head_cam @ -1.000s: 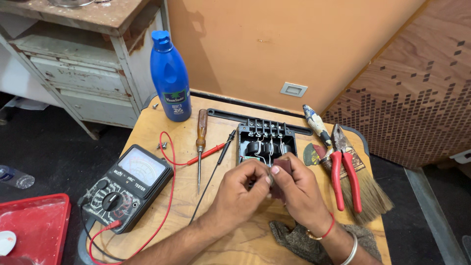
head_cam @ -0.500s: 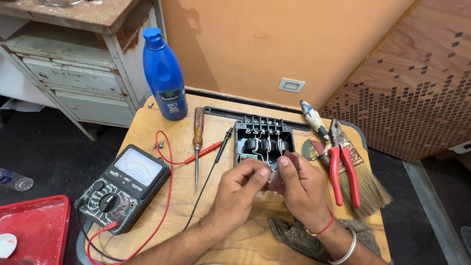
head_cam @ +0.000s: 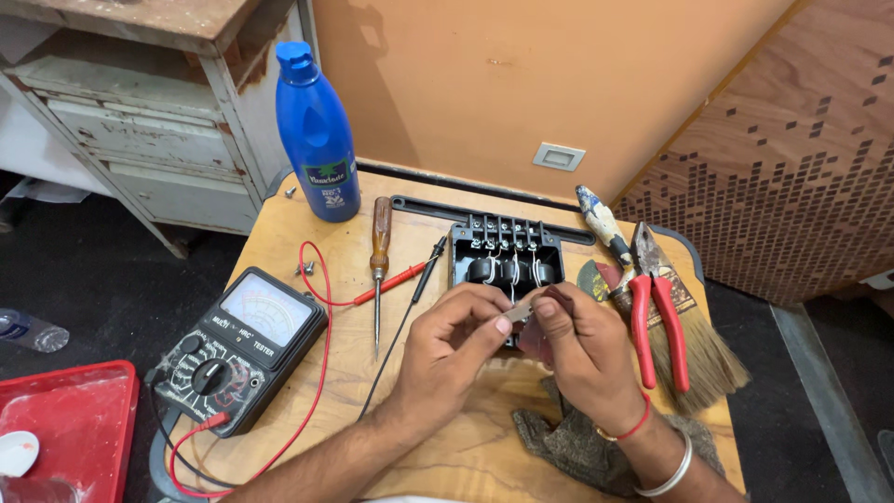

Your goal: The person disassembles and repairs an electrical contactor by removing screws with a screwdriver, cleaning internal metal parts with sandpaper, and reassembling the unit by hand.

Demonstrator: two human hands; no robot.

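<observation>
My left hand [head_cam: 453, 346] and my right hand [head_cam: 579, 349] meet over the middle of a small wooden table [head_cam: 307, 233]. Together they pinch a small flat metal piece [head_cam: 518, 312] between the fingertips. My right hand also holds a dark reddish scrap against that piece. Just behind the hands lies a black plastic switch block [head_cam: 505, 253] with a row of screw terminals and wire coils. Its front part is hidden by my fingers.
A black analog multimeter [head_cam: 244, 346] with red and black probe leads lies at left. A wooden-handled screwdriver [head_cam: 378, 261], a blue bottle [head_cam: 318, 135], red-handled pliers [head_cam: 656, 303], a paint brush [head_cam: 689, 359] and a dark rag [head_cam: 568, 447] share the table. A red tray [head_cam: 65, 424] sits below left.
The hands stay together on the small metal piece, fingers shifting slightly. The view has drifted a little; nothing on the table has moved.
</observation>
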